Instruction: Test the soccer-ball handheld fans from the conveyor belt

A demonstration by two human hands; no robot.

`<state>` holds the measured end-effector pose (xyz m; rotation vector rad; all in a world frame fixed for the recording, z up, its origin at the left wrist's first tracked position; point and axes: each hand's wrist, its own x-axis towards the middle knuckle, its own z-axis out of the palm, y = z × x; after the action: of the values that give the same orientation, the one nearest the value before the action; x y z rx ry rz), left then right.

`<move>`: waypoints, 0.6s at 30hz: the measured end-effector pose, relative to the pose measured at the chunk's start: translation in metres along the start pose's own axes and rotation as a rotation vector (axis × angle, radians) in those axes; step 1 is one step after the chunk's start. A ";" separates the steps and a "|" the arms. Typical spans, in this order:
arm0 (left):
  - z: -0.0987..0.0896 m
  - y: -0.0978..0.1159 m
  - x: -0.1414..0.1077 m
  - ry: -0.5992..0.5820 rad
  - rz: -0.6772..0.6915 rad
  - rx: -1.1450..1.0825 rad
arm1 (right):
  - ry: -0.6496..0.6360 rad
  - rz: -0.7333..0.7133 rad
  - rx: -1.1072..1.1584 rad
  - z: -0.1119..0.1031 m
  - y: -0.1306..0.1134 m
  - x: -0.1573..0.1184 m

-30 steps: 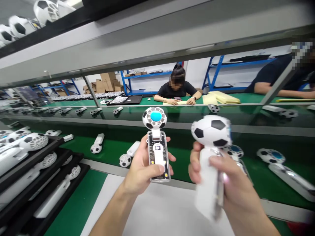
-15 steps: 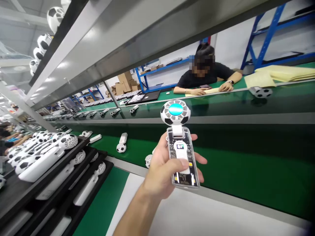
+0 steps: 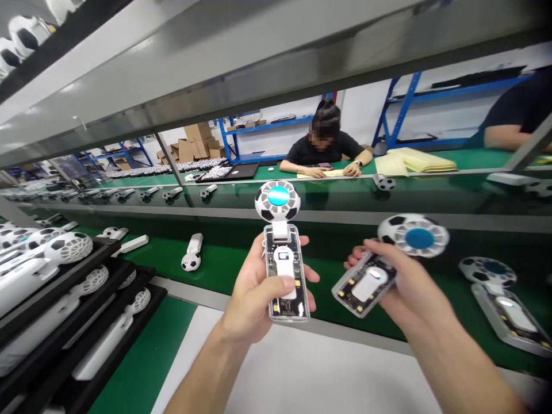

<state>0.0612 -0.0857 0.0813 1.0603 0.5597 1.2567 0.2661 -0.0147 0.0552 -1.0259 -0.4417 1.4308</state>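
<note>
My left hand is closed round a handheld fan with a clear casing, held upright. Its football-patterned head has a bright blue disc. The thumb presses on the white strip down its front, below a small lit display. To its right, my right hand grips a second handheld fan of the same kind, tilted with its head up to the right. The head overlaps the hand's upper side in view. Further right, a third clear-bodied fan lies on the green belt, touched by neither hand.
Black trays of white football-headed fans are stacked at left. A white fan lies on the green conveyor belt. A white sheet covers the near bench. Across the line a person sits; a metal beam runs overhead.
My right hand has come into view with a second fan. The view has turned right, showing a third clear fan and another person's arm. My left hand still holds its fan; its display reads differently.
</note>
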 end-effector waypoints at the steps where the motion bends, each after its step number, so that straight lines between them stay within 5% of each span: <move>1: 0.000 0.000 0.000 -0.003 0.002 0.000 | 0.018 0.044 -0.003 0.002 0.003 0.005; 7: 0.004 -0.001 -0.003 0.045 0.056 0.063 | 0.048 0.099 0.095 -0.007 0.009 0.014; 12: -0.007 -0.004 0.005 0.554 0.223 0.253 | -0.054 0.101 0.104 -0.011 0.010 0.010; 15: -0.016 -0.001 0.010 0.591 0.140 0.147 | -0.056 0.103 0.073 -0.012 0.015 0.013; 18: -0.020 0.006 0.001 0.667 0.367 0.302 | -0.041 0.091 0.020 -0.015 0.022 0.022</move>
<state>0.0421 -0.0784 0.0785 1.0047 1.1241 1.9129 0.2687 -0.0022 0.0229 -1.0133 -0.4137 1.5365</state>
